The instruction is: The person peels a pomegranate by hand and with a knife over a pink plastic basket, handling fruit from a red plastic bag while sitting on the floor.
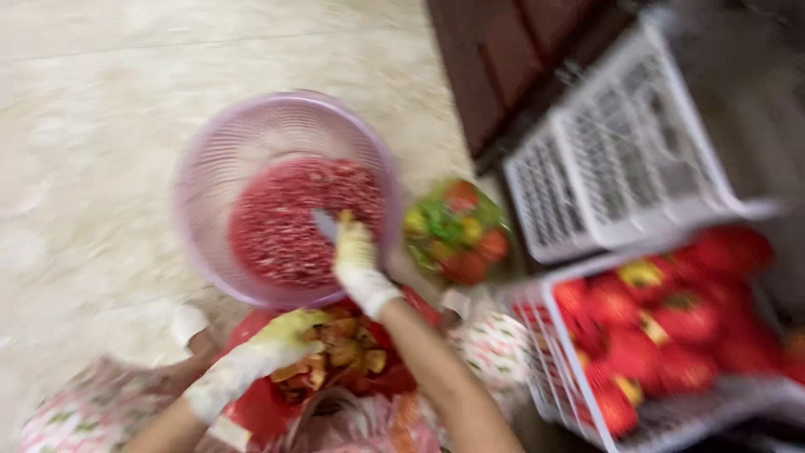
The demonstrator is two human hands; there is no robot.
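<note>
Seen from above in a blurred frame, a person sits low over a pale, marbled stone floor [101, 126] that fills the left half of the view, knees in floral-print cloth [75, 419] at the bottom edge. The left hand [281, 335], in a stained pale glove, rests with curled fingers on the rim of a red basin [251, 407] heaped with yellow-brown peels [344, 352]; whether it grips anything cannot be told through the blur. Above it sits a round pink plastic colander [210, 151], standing on the floor and holding a mound of small dark-red seeds [285, 218]. The right hand [356, 260], also gloved, reaches over the colander's near rim and is closed around a knife [325, 225], its grey blade lying over the seeds. Just to the right of the colander, a clear bag [457, 231] of green, yellow and red scraps lies on the floor. Beyond it, a dark wooden cabinet [495, 59] runs along the top of the frame. At far right, an empty white slatted crate [620, 159] sits tilted above a second white crate [562, 377] packed with red fruit [688, 319], some showing yellowish patches.
</note>
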